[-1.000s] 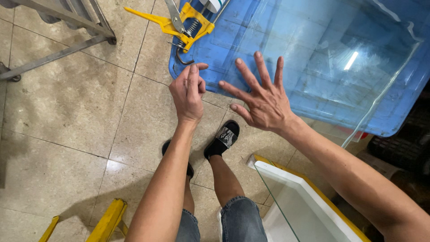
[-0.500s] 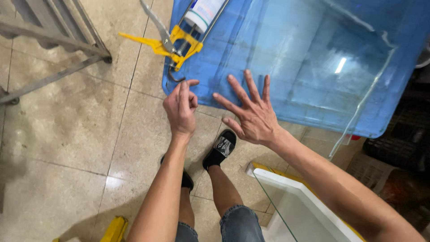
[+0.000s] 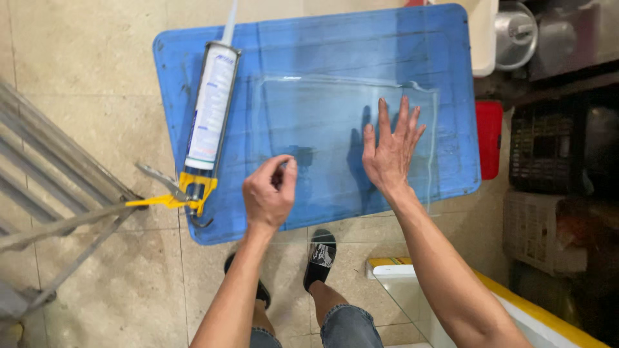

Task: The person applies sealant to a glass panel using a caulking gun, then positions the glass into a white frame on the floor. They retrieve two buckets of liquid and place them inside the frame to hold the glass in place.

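Ladder [image 3: 61, 193]: grey metal rails on the tiled floor, well to the left of both hands.
Caulk gun [image 3: 193, 164]: yellow frame with a white sealant tube, lying on the blue board, just left of the left hand; nozzle points away from the person.
Board [image 3: 187, 77]: blue, flat on the floor, carrying the gun and the glass.
Left hand [image 3: 269, 193]: grip narrow, fingers curled in with thumb meeting forefinger; whether anything small is pinched there cannot be told. It hovers over the near edge of the glass.
Glass [image 3: 309, 109]: clear sheet lying on the board, under and between the two hands.
Right hand [image 3: 389, 153]: grip wide, fingers spread, palm pressed flat on the glass, right of the left hand.
Containers: a red box [image 3: 489, 138] and a dark crate [image 3: 545, 151] stand right of the right hand; contents cannot be told.
Change: half a second ago the view was tilted and the board lay skewed at top; now it sits squarely ahead, the whole gun shows, and the left hand has drawn back from the board's edge.
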